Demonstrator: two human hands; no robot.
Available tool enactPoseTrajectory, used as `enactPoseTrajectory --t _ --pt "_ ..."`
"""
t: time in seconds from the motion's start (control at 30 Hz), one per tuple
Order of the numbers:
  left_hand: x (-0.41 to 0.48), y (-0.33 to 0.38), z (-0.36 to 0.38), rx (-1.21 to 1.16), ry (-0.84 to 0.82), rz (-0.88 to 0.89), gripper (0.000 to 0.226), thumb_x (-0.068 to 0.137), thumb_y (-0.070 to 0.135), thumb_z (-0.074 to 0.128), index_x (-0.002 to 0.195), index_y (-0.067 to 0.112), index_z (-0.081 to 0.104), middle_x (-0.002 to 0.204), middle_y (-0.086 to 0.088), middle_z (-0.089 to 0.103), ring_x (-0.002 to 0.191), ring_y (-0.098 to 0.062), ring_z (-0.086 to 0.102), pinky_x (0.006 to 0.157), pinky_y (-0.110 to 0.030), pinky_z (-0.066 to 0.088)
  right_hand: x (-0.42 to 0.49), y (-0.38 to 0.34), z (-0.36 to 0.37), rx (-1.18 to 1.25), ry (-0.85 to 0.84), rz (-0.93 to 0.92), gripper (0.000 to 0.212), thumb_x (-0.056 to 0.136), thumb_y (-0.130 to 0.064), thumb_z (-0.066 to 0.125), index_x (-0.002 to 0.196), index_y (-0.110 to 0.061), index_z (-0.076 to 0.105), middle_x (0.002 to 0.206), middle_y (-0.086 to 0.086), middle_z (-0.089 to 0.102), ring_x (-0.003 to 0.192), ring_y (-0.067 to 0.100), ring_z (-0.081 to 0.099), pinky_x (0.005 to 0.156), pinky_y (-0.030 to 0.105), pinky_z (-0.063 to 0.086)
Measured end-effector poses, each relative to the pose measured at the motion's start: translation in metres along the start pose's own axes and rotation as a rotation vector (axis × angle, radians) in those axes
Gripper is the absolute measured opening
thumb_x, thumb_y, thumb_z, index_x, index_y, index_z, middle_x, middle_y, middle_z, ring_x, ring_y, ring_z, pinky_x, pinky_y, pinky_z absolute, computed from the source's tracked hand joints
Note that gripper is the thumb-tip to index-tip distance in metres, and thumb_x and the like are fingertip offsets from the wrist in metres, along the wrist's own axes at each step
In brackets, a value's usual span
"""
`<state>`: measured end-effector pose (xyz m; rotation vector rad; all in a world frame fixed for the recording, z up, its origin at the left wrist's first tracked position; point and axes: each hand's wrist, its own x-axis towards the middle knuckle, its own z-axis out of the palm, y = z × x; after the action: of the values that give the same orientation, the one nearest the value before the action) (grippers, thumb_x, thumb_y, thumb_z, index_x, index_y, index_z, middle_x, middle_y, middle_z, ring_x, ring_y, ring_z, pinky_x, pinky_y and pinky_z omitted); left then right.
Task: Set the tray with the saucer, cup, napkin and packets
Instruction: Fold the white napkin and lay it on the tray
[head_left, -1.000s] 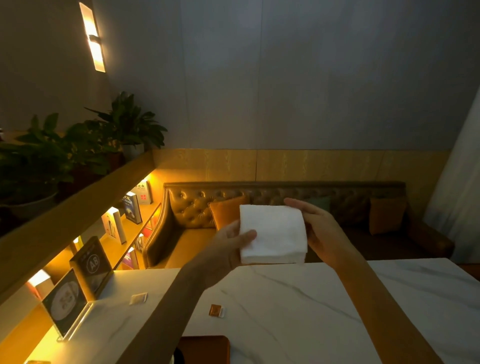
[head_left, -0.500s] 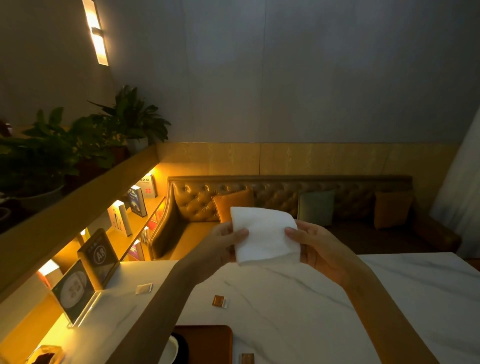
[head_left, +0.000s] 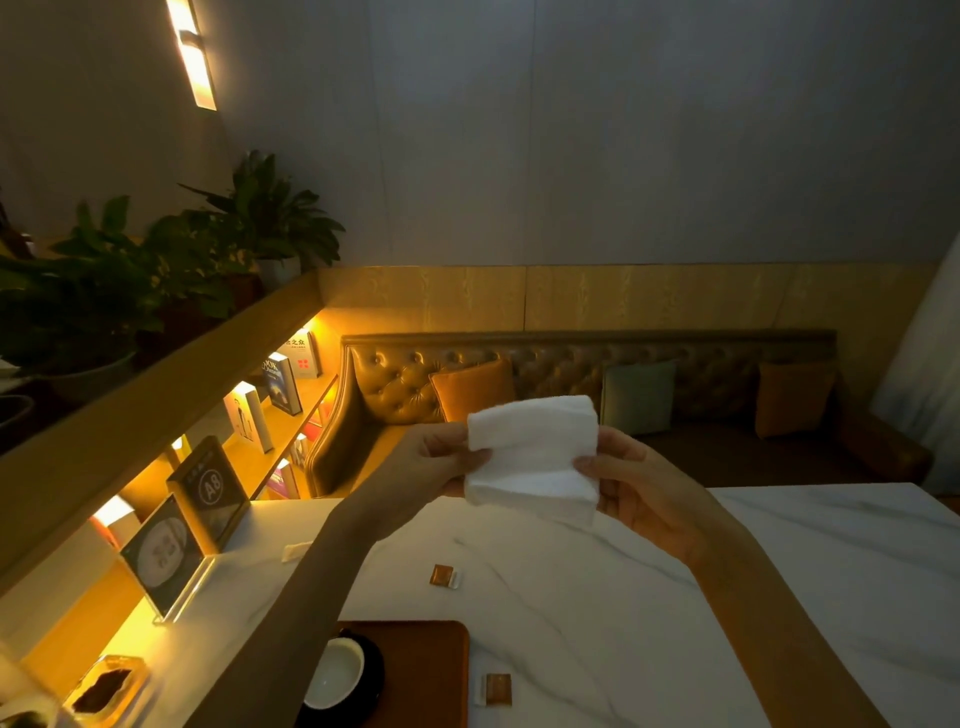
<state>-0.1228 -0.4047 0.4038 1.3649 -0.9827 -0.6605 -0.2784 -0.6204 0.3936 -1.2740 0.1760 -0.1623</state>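
Note:
A white napkin (head_left: 532, 457) is held up in the air above the marble table (head_left: 779, 597). My left hand (head_left: 431, 462) pinches its left edge and my right hand (head_left: 639, 493) pinches its right edge. Below, at the bottom edge of the view, a brown tray (head_left: 431, 670) carries a dark saucer (head_left: 376, 675) with a white cup (head_left: 335, 673) on it, partly hidden by my left forearm. One brown packet (head_left: 445, 577) lies on the table beyond the tray, another brown packet (head_left: 496, 690) just right of it. A white packet (head_left: 296, 550) lies further left.
Two acrylic sign stands (head_left: 171, 556) stand at the table's left edge, beside a lit bookshelf (head_left: 280, 405). A small dish of dark stuff (head_left: 104, 688) sits at the bottom left. A tufted sofa (head_left: 597, 384) with cushions runs behind the table.
The view has tilted down, bringing the tray, cup and second brown packet into sight. The napkin has sagged and creased between my hands, which stay on its two edges.

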Motion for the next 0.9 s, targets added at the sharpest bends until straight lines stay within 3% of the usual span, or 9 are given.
enactPoseTrajectory --t 0.13,0.3,0.5,0.6,0.7,0.77,0.83,0.9 --pt "-0.003 -0.004 0.002 0.058 -0.012 0.101 0.049 0.097 -0.002 0.042 0.109 0.035 0.073 0.121 0.015 0.066 0.113 -0.011 0.062 0.080 -0.025 0.057 -0.005 0.005 0.006 -0.033 0.056 -0.090 0.029 0.075 -0.019 0.068 0.103 -0.027 0.071 0.108 0.004 0.071 0.104 0.024 0.068 0.078 0.034 0.059" --pt "-0.010 -0.001 0.000 0.106 -0.069 0.199 0.043 0.097 -0.006 0.039 0.109 0.019 0.072 0.136 0.002 0.056 0.117 -0.025 0.060 0.070 -0.032 0.061 -0.011 0.002 0.013 -0.088 0.001 -0.153 0.015 0.074 -0.016 0.065 0.082 -0.027 0.071 0.100 -0.010 0.070 0.103 0.024 0.063 0.073 0.031 0.058" --pt "-0.023 0.011 0.001 0.260 -0.157 0.290 0.051 0.090 -0.006 0.045 0.102 0.035 0.074 0.132 0.013 0.055 0.123 -0.011 0.053 0.083 -0.025 0.057 -0.009 0.007 0.017 -0.132 0.034 -0.189 0.015 0.072 -0.014 0.065 0.077 -0.027 0.071 0.105 -0.007 0.068 0.107 0.029 0.060 0.071 0.028 0.058" --pt "-0.030 0.008 -0.003 0.239 -0.160 0.206 0.047 0.090 -0.006 0.047 0.108 0.030 0.072 0.137 0.017 0.051 0.128 -0.011 0.048 0.085 -0.027 0.056 -0.004 0.015 0.018 -0.134 0.036 -0.172 0.027 0.081 -0.004 0.058 0.083 -0.025 0.074 0.110 -0.003 0.069 0.104 0.025 0.065 0.072 0.027 0.058" --pt "-0.043 0.002 -0.007 -0.112 -0.187 0.072 0.036 0.085 0.007 0.056 0.114 0.022 0.070 0.143 0.011 0.047 0.129 -0.020 0.051 0.084 -0.029 0.055 -0.001 0.023 0.016 0.012 -0.020 -0.083 0.031 0.082 -0.005 0.054 0.105 -0.015 0.072 0.120 0.014 0.065 0.107 0.029 0.066 0.076 0.030 0.059" --pt "-0.052 -0.004 -0.009 -0.281 -0.132 0.048 0.040 0.084 0.005 0.062 0.121 0.018 0.066 0.141 0.001 0.052 0.127 -0.023 0.053 0.089 -0.029 0.054 -0.002 0.026 0.015 0.158 -0.133 -0.036 0.035 0.086 -0.004 0.051 0.115 -0.011 0.068 0.123 0.016 0.064 0.113 0.029 0.064 0.081 0.030 0.059" --pt "-0.058 -0.013 -0.008 -0.243 0.017 0.054 0.043 0.085 0.001 0.065 0.124 0.018 0.062 0.129 -0.002 0.062 0.124 -0.022 0.057 0.088 -0.027 0.055 0.000 0.030 0.020 0.184 -0.231 -0.046 0.040 0.089 -0.005 0.054 0.127 -0.012 0.059 0.132 0.014 0.059 0.121 0.030 0.058 0.089 0.032 0.056" --pt "-0.062 -0.021 -0.007 -0.100 0.172 0.043 0.045 0.081 0.000 0.069 0.120 0.022 0.062 0.117 0.005 0.068 0.118 -0.019 0.062 0.083 -0.026 0.057 0.004 0.037 0.030 0.060 -0.241 -0.081 0.054 0.082 -0.012 0.069 0.134 -0.017 0.052 0.135 0.012 0.057 0.124 0.030 0.055 0.091 0.034 0.055"
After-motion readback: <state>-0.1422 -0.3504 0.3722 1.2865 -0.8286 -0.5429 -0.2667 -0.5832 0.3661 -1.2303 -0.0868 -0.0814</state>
